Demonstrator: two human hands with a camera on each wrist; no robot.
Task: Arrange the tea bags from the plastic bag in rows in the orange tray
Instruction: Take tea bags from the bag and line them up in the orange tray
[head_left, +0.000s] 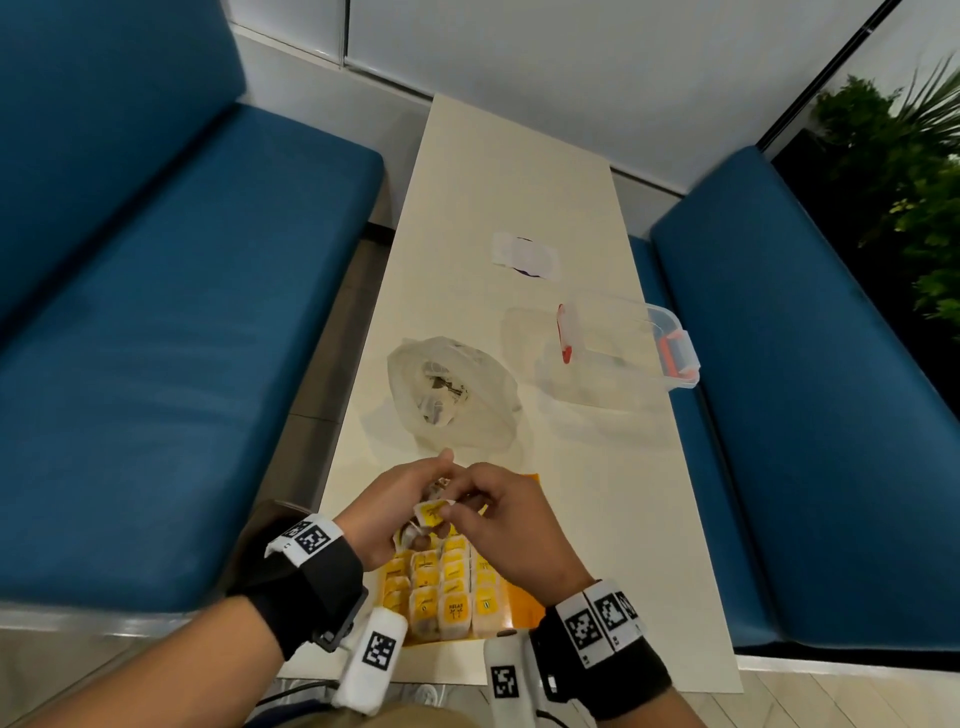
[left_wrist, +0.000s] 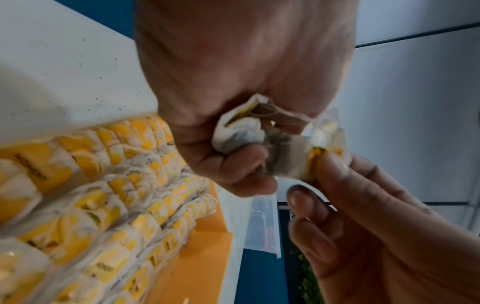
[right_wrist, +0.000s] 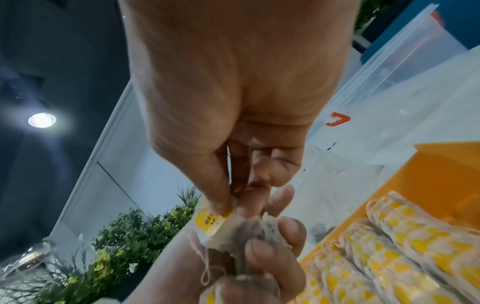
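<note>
My left hand (head_left: 402, 506) grips a small bunch of tea bags (left_wrist: 241, 128) above the orange tray (head_left: 524, 605). My right hand (head_left: 498, 512) pinches the yellow tag of one tea bag (head_left: 432, 512) in that bunch between thumb and forefinger; the tag (right_wrist: 210, 221) and its grey pouch (right_wrist: 244, 232) show in the right wrist view. Several rows of yellow-and-white tea bags (head_left: 447, 587) lie in the tray. The crumpled clear plastic bag (head_left: 452, 397) sits on the table beyond my hands, with a few bags inside.
A clear plastic box (head_left: 618, 348) with red clips stands at the right of the cream table (head_left: 519, 171). A small white and purple packet (head_left: 524, 254) lies farther back. Blue benches (head_left: 156, 338) flank the table; a plant (head_left: 914, 171) stands at far right.
</note>
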